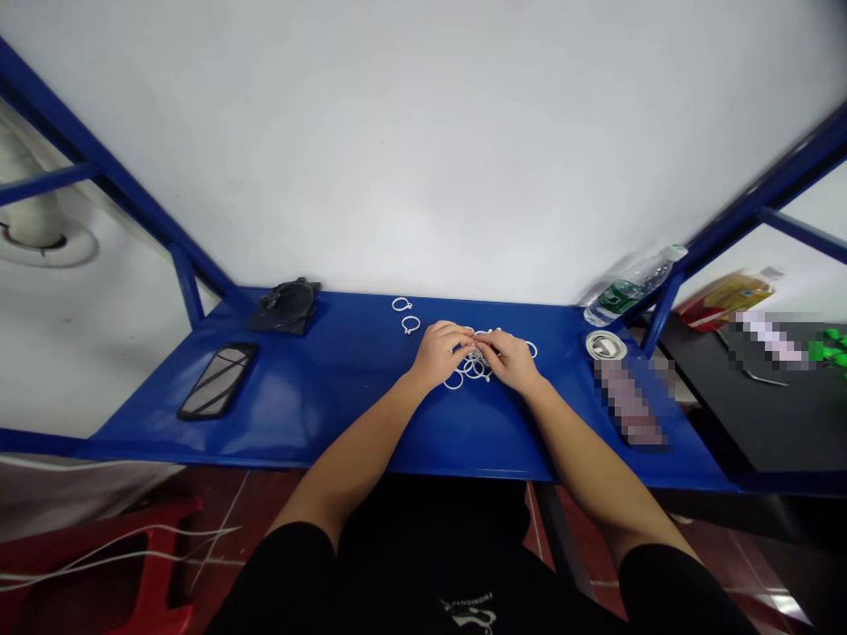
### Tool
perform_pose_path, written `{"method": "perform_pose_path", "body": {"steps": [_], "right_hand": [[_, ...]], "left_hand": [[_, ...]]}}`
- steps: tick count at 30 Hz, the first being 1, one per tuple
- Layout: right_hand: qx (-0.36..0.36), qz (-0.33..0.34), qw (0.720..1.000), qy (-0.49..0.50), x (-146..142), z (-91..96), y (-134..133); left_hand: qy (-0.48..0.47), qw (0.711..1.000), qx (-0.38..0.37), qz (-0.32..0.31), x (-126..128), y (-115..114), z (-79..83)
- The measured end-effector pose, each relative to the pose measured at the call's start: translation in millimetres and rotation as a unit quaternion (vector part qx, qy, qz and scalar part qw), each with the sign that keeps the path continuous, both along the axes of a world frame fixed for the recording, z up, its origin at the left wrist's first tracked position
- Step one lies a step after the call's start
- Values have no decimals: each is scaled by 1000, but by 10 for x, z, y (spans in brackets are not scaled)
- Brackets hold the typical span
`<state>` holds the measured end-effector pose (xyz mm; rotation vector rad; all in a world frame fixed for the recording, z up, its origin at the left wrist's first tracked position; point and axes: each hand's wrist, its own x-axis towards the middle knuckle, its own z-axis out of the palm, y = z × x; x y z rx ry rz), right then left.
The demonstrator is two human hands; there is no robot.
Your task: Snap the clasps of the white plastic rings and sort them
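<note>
Over a small heap of white plastic curtain rings (474, 367), my left hand (439, 349) and my right hand (508, 356) meet fingertip to fingertip. Both hands are closed in a pinch around a white ring that the fingers mostly hide. Rings in the heap overlap, and some stick out past my right hand. Two more rings lie apart, beyond my left hand: one ring (401, 304) near the wall and another ring (411, 324) just in front of it. Each has a small eyelet on its rim.
On the blue table (318, 379) are a phone-like black slab (218, 381), a crumpled black plastic bag (286, 306), a tape roll (605, 346) and a water bottle (628, 289). Blue frame posts flank both sides; a white wall (410, 159) stands behind. An amber bottle (728, 298) is farther right.
</note>
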<state>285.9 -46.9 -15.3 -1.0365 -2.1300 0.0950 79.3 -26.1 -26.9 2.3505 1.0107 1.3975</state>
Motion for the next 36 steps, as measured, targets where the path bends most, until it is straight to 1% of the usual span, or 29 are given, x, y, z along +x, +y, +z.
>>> {"method": "perform_pose_path", "body": {"steps": [4,8,13,16,20,21,23,25,27,29,31,32,33,34,36], "right_hand": [[-8,5,1000,1,-6,18,-3],[-12,15,1000,8,-20,27,-3],[-15,20,999,30,-50,15,-6],[-27,8,999,23,-40,13,0],[-19,-32,999,15,13,21,15],[-15,-40,999,15,27,25,18],[-10,-45,999,15,47,31,19],[-5,-42,999,15,53,34,16],[-3,-38,999,16,48,30,11],[-6,-35,999,14,38,20,8],[-12,-29,999,10,33,8,9],[-14,-26,1000,8,33,3,11],[-16,-23,1000,6,34,-2,13],[-17,-22,1000,5,35,-6,14],[-18,-26,999,3,37,-10,17]], "left_hand": [[-24,1000,-1,-4,-2,1,19],[-78,996,-39,-14,11,-10,33],[-122,989,-69,-43,16,9,-11],[-106,991,-70,-45,10,18,-20],[-44,997,-29,-51,-20,30,11],[-27,999,-21,-40,-42,39,26],[5,1000,-24,1,-124,73,67],[39,997,-57,47,-267,126,121],[77,988,-113,75,-463,191,172],[109,967,-178,145,-680,256,201],[146,928,-255,229,-867,311,194],[169,908,-287,255,-937,332,177],[189,891,-312,270,-985,350,155],[204,881,-327,276,-1013,363,131],[221,872,-340,275,-1013,377,86]]}}
